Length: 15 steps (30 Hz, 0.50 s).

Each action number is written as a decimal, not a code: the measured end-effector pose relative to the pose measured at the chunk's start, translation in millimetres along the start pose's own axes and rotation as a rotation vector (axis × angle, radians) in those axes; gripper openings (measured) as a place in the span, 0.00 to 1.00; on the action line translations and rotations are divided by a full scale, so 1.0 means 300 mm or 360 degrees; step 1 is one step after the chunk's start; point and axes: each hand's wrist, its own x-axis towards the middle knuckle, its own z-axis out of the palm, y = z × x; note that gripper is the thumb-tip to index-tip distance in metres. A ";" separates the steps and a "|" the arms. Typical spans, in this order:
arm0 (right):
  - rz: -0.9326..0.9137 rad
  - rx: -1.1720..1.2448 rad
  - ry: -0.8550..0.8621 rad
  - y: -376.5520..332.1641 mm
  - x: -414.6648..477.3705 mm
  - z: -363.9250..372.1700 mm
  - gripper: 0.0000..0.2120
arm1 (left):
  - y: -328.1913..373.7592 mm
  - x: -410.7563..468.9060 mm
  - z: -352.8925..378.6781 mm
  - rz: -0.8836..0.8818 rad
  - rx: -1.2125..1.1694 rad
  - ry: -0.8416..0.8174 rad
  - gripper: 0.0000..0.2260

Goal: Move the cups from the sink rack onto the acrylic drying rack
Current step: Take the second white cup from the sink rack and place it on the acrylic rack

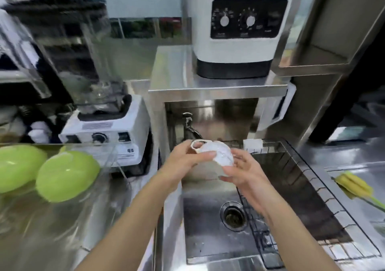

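Note:
A white handled cup (216,153) is held over the sink, tilted with its handle toward the upper left. My left hand (185,162) grips it from the left, fingers across its side. My right hand (243,172) holds it from the right and below. The black wire sink rack (302,187) spans the right half of the sink and looks bare of cups. At the left, the clear acrylic drying rack (108,156) holds two green cups (66,175) lying upside down.
A steel sink (208,218) with a drain lies below the hands; a tap (189,125) stands behind. A white blender (104,129) sits left of the sink, a white appliance (241,31) on the steel shelf above. A yellow brush (354,185) lies at right.

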 end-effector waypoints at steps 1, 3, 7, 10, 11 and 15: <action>-0.0038 -0.0037 -0.0041 -0.007 -0.015 0.056 0.36 | 0.022 -0.042 -0.054 0.0057 0.0024 -0.0025 0.20; -0.0089 -0.0181 -0.0142 -0.018 -0.042 0.165 0.39 | 0.065 -0.130 -0.156 0.0142 0.0098 -0.0083 0.21; -0.0220 -0.0682 -0.0317 -0.030 -0.093 0.392 0.44 | 0.140 -0.305 -0.352 0.0246 0.0227 -0.0170 0.21; -0.0405 -0.0837 -0.0393 -0.022 -0.123 0.557 0.42 | 0.184 -0.423 -0.475 0.0316 0.0381 -0.0115 0.23; -0.0441 -0.0864 -0.0430 -0.018 -0.132 0.605 0.42 | 0.189 -0.454 -0.517 0.0325 0.0406 -0.0082 0.23; -0.0457 -0.0989 -0.0595 0.003 -0.142 0.750 0.41 | 0.179 -0.563 -0.670 0.0304 0.0534 0.0099 0.27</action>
